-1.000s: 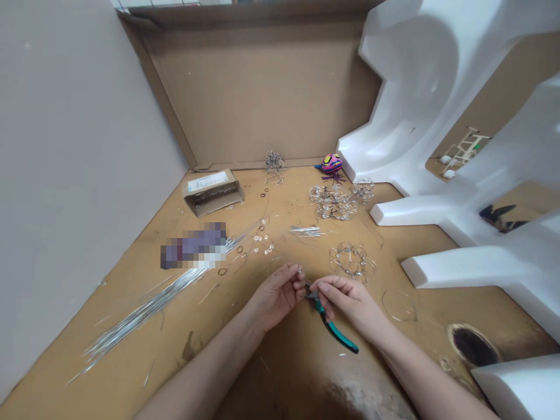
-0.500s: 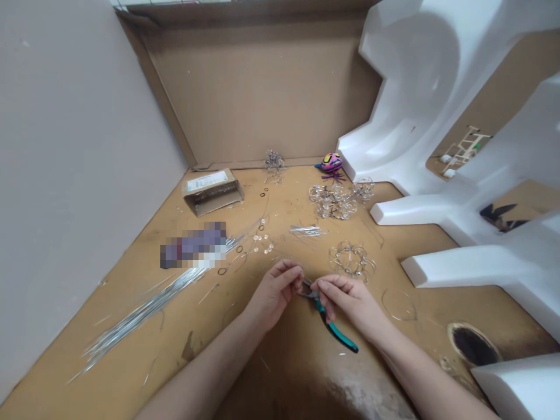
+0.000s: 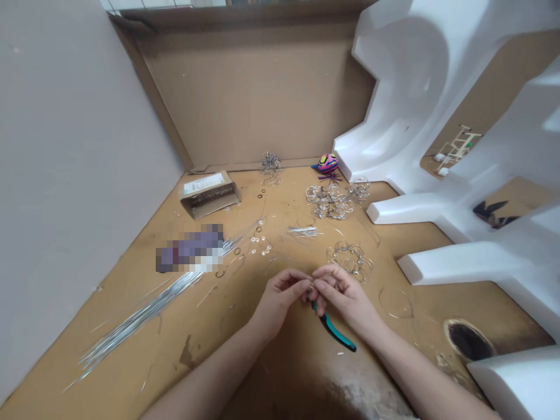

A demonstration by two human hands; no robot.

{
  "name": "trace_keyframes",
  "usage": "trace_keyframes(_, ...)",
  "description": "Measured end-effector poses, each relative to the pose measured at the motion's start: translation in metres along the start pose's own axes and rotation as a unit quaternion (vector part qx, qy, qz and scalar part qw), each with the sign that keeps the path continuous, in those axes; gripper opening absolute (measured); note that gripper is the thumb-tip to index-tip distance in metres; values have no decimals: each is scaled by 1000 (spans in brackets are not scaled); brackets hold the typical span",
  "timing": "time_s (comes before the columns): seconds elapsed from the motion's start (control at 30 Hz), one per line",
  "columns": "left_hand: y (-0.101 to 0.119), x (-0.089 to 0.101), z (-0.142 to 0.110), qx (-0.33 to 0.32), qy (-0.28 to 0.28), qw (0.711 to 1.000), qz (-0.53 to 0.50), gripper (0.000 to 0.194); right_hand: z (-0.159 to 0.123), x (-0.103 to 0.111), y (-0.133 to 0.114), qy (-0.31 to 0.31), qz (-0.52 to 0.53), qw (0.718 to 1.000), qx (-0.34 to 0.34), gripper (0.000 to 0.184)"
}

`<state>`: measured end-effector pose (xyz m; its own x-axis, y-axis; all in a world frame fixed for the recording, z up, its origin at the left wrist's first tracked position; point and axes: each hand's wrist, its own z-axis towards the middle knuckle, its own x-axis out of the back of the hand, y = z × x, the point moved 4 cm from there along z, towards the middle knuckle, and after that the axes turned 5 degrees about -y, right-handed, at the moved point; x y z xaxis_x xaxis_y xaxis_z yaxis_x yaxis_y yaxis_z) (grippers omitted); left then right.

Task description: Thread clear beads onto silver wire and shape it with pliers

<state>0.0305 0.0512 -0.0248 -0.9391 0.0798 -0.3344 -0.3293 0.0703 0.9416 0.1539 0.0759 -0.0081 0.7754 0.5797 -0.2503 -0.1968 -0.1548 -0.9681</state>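
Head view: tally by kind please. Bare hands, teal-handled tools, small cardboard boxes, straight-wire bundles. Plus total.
Bare hands: 2 (left hand, right hand)
Teal-handled tool: 1
Small cardboard box: 1
Straight-wire bundles: 2 (long bundle, short bundle)
Total: 6

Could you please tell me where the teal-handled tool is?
In the head view, the teal-handled tool is low, just right of centre, partly hidden by the right hand.
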Motion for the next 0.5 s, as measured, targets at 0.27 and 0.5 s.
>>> trace_keyframes(0.27,21,0,-8,-128,12,961,246,9,2,-1,9,-7,5,1000,-27,26)
trace_keyframes(0.5,39,0,-11,-195,36,903,382,9,-2,5,2,-12,-35,997,-62,18)
